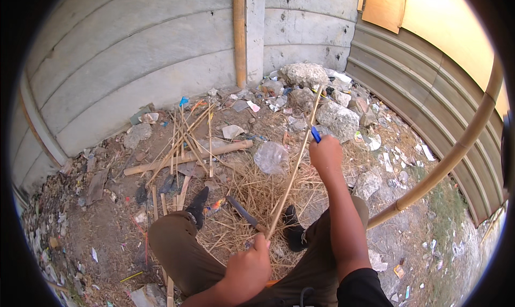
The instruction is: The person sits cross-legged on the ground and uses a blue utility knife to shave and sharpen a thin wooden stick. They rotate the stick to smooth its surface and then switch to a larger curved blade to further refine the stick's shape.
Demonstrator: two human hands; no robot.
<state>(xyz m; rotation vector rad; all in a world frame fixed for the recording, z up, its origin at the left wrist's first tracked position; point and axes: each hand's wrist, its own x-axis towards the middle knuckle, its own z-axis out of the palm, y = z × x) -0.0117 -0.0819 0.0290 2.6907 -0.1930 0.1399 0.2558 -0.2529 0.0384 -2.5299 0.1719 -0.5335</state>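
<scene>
Left hand (pixel 248 267) low and close to the body, fist closed around the near end of a thin bamboo strip (pixel 294 170). The strip runs up and away from that fist, slanting to the right, past the right hand (pixel 325 155) and on toward the pale rocks (pixel 338 119) beyond it. Right hand is clenched too, out at arm's length, touching the strip, with a small blue tool (pixel 315 134) poking out above the knuckles; whether it is a blade or a marker, I cannot tell.

No readable labels here, only litter. Just left of the right hand lies a crumpled clear plastic bag (pixel 271 156) on the dry straw (pixel 252 186). Further left of it, a scrap of white paper (pixel 232 131), and beyond that a tiny blue scrap (pixel 184 100) near the foot of the concrete wall (pixel 134 65). To the right of the right hand, torn white wrappers (pixel 375 141) are scattered over the dirt.

Between the hands, on the straw, a dark-handled knife (pixel 242 211) lies beside the strip. Left of both hands, a thick bamboo pole (pixel 188 158) lies flat with a heap of split sticks (pixel 185 132) crossing over it. An upright bamboo post (pixel 239 36) stands against the wall far ahead. A long curved bamboo pole (pixel 456 151) sweeps down the right side, in front of the corrugated metal sheet (pixel 424 87).
</scene>
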